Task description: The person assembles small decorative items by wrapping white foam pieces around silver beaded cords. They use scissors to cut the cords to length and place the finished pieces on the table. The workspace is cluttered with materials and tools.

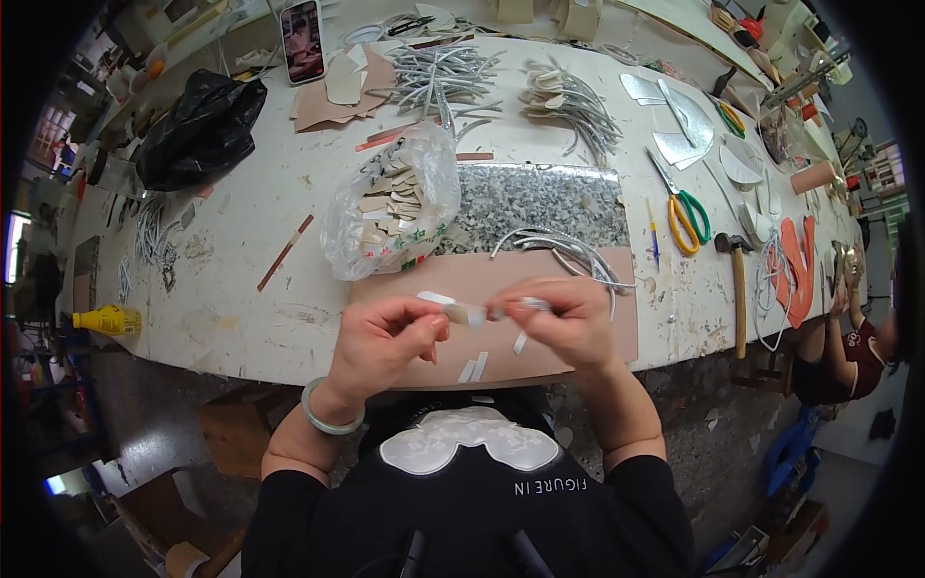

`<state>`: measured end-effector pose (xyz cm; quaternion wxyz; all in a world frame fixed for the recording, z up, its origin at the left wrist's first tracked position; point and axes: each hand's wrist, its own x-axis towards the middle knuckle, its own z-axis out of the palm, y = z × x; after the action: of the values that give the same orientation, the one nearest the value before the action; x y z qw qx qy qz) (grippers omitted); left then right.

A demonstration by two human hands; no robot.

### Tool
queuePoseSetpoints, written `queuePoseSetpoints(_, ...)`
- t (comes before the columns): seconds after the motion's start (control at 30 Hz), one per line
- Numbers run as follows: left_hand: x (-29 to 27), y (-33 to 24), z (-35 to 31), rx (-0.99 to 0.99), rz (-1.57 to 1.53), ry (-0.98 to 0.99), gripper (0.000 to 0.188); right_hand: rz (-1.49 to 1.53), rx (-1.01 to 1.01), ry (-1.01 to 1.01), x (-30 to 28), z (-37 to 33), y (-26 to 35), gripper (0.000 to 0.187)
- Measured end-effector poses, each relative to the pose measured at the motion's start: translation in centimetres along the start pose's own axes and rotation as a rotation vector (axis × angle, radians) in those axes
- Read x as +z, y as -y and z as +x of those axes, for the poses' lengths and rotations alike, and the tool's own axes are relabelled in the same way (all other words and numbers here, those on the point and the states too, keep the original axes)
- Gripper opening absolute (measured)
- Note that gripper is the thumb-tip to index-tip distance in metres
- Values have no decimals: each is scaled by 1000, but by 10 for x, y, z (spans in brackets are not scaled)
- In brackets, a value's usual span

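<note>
My left hand (381, 342) is closed in a pinch on a small pale strip (467, 314), which is blurred by motion. Beside its free end, my right hand (564, 320) is also closed, with a bit of white (533, 303) showing at the fingers; what it grips is smeared. Both hands are above a pinkish-brown sheet (588, 361) at the table's near edge. Short white strips (473, 368) lie on that sheet. Just beyond my hands, a clear plastic bag (342, 226) holds many small beige pieces (390, 204). Silvery cords (578, 252) lie beyond my right hand.
A speckled grey slab (540, 207) sits behind the sheet. Bundles of silver strips (443, 77) lie farther back. To the right are scissors (686, 217) and a hammer (739, 289). Leftward are a black bag (202, 130) and a yellow bottle (108, 320). A phone (303, 43) stands at the back.
</note>
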<state>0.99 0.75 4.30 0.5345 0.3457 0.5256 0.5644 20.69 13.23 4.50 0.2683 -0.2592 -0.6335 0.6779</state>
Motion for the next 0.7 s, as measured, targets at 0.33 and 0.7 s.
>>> queuePoseSetpoints(0.33, -1, 6, 12, -332, -358, 107, 14, -378, -226, 80, -7, -19, 9, 36)
queuePoseSetpoints(0.7, 19, 6, 2, -224, -126, 131, 21, -522, -465, 40, 6, -13, -3, 37)
